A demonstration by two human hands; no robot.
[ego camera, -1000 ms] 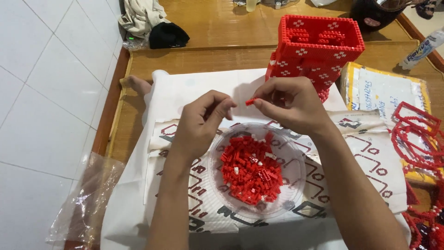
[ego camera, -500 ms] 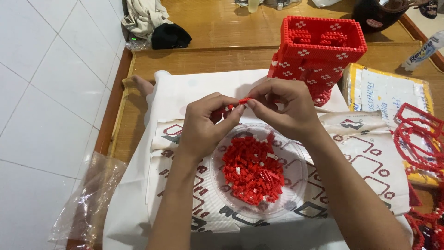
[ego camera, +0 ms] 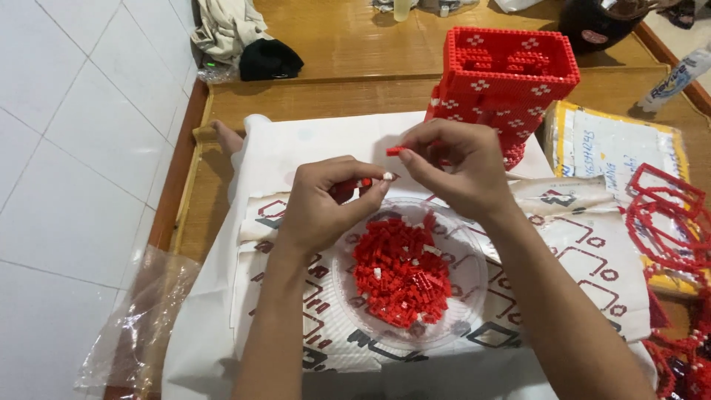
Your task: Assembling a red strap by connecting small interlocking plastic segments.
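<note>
At the far left of the frame lie white floor tiles, with a crumpled clear plastic bag (ego camera: 129, 326) at the lower left beside the wooden table (ego camera: 348, 92). A white patterned cloth (ego camera: 296, 148) covers the table's middle.

Left of centre, the left hand (ego camera: 322, 204) is curled, its fingers pressed together in a pinch on a small piece of red and white bricks (ego camera: 363, 184). Half a second ago the two hands met over one red piece; now they have drawn slightly apart, each keeping its own bit, so the joined piece appears to have been split or a fresh brick picked off.

Below both hands, at the centre, a clear plastic dish (ego camera: 470, 296) holds a heap of loose red bricks (ego camera: 400, 270) with a few white ones mixed in.

Right of centre, the right hand (ego camera: 452, 167) pinches a tiny red brick (ego camera: 395, 150) between thumb and forefinger, raised just above the left hand's piece and not touching it.

Behind it, at the upper right, stands a tall red brick-built box (ego camera: 507, 81) with white flower marks. Further right lie printed paper sheets (ego camera: 615, 144) and flat red brick frames (ego camera: 666, 215) at the frame's edge.
</note>
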